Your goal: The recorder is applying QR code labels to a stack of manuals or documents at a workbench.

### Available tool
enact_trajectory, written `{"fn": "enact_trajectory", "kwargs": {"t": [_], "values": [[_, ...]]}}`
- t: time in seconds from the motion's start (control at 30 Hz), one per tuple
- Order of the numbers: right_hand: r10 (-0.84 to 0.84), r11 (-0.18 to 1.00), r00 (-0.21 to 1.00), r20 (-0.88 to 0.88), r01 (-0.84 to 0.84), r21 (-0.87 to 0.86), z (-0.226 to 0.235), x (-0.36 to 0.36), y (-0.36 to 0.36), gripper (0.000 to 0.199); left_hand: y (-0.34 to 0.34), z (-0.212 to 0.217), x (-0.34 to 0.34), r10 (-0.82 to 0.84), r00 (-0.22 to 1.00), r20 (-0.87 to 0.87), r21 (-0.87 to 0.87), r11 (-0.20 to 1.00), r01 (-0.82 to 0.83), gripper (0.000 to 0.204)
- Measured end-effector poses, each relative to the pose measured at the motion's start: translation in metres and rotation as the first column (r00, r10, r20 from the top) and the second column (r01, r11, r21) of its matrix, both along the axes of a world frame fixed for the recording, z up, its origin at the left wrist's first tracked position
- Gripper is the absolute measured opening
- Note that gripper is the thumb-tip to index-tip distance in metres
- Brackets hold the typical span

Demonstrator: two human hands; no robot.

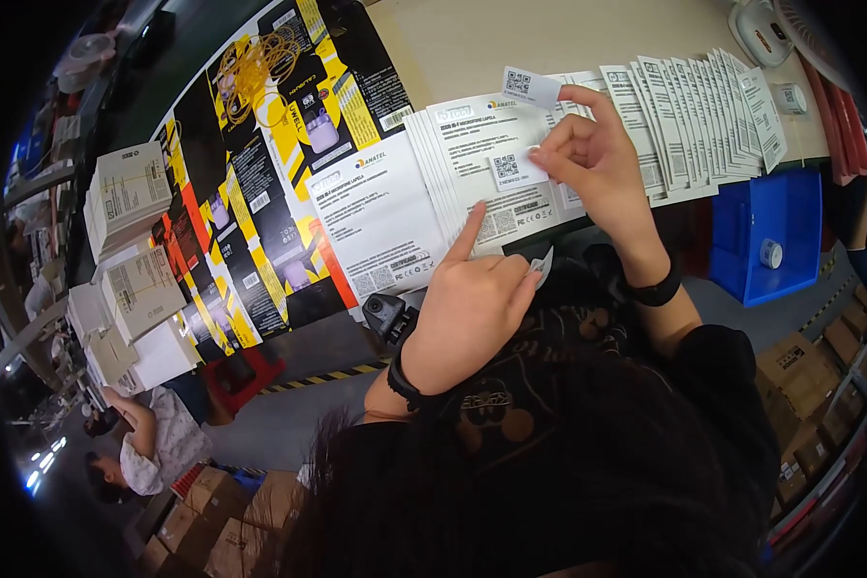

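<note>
My right hand is closed in a pinch. Its thumb and fingertips are at a small white QR-code label over a white printed card. A second QR-code label sticks out from its index fingertip. My left hand rests on the near edge of the cards, index finger stretched onto the printed face. A white label piece shows by its thumb and seems held there. More white cards lie overlapped in a row to the right, and another printed card to the left.
Yellow-black printed packaging sheets carry a tangle of yellow rubber bands. Stacks of printed booklets stand far left. A label roll and a fan are far right. Below hangs a blue bin; cartons stand behind.
</note>
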State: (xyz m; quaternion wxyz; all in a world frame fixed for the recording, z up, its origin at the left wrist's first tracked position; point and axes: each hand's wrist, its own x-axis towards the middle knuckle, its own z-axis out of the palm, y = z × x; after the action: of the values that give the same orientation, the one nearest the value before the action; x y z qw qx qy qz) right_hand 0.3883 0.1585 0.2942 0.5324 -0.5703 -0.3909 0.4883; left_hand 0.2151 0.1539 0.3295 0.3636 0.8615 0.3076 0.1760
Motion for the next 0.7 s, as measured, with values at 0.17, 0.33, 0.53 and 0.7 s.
{"fn": "enact_trajectory", "kwargs": {"t": [0.17,0.33,0.53,0.7], "values": [[0.023,1.0,0.999,0.023,-0.023,-0.007,-0.002,0.001,0.001,0.051,0.001,-0.001,-0.001,-0.001,1.0,0.015,-0.008,1.0,0.001,0.022],[0.017,1.0,0.997,0.079,-0.015,-0.022,-0.003,0.0,0.001,0.051,0.001,0.0,0.001,0.003,1.0,0.015,-0.017,1.0,-0.002,0.022],[-0.004,1.0,0.902,0.431,-0.004,0.017,-0.011,-0.01,-0.004,0.059,0.0,-0.001,0.0,-0.002,1.0,0.008,-0.008,1.0,0.002,0.021],[-0.078,0.997,0.764,0.641,0.078,0.027,-0.01,-0.015,-0.002,0.064,0.002,0.001,-0.001,-0.018,1.0,-0.018,-0.005,1.0,0.018,0.015]]}}
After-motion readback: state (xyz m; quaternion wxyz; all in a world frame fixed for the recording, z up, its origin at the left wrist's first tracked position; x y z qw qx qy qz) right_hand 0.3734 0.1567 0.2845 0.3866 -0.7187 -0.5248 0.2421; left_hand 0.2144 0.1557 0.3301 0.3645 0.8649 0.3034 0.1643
